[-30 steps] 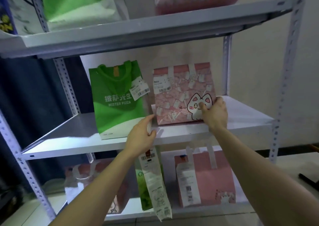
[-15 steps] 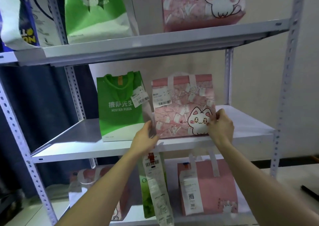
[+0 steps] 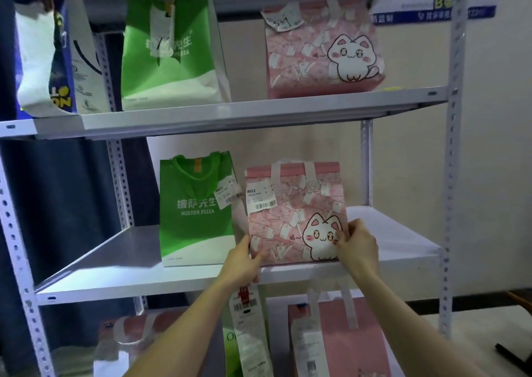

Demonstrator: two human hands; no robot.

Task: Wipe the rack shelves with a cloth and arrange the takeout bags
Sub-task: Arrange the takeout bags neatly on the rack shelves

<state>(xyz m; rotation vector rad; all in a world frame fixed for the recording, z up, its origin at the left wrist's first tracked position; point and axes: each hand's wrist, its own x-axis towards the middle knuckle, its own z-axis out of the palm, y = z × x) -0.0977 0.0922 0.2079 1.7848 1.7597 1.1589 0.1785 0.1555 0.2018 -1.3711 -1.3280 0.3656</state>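
Observation:
A pink cat-print takeout bag (image 3: 290, 218) stands upright on the middle shelf (image 3: 121, 264) of a white metal rack. My left hand (image 3: 244, 261) holds its lower left corner, and my right hand (image 3: 355, 242) grips its lower right edge beside the cat drawing. A green Mister Pizza bag (image 3: 193, 212) stands right next to it on the left, nearly touching. No cloth is visible.
The top shelf (image 3: 230, 114) carries a white-and-blue bag (image 3: 43, 59), a green bag (image 3: 169, 54) and a pink cat bag (image 3: 322, 48). Below are a pink bag (image 3: 345, 336), a green bag with a long receipt (image 3: 250, 330) and a clear-wrapped bag (image 3: 135, 339). A wall lies to the right.
The view has tilted upward, showing more of the top shelf. My right hand shifted from the cat drawing to the bag's right edge; my left hand stays at the lower left corner.

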